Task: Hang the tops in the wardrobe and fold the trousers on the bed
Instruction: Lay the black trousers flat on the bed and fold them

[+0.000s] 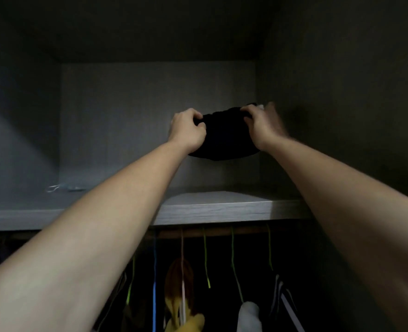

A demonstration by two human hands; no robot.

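Both my arms reach up into the wardrobe's upper compartment. A folded black garment hangs in the air above the grey shelf, near the right side wall. My left hand grips its left edge with curled fingers. My right hand grips its right edge, slightly blurred. A bit of white shows just behind my right fingers. I cannot tell whether the garment is trousers or a top.
Below the shelf a rail carries several hangers in green, blue and pink, with a yellow garment, a white one and a striped dark one. A small pale item lies at the shelf's left back.
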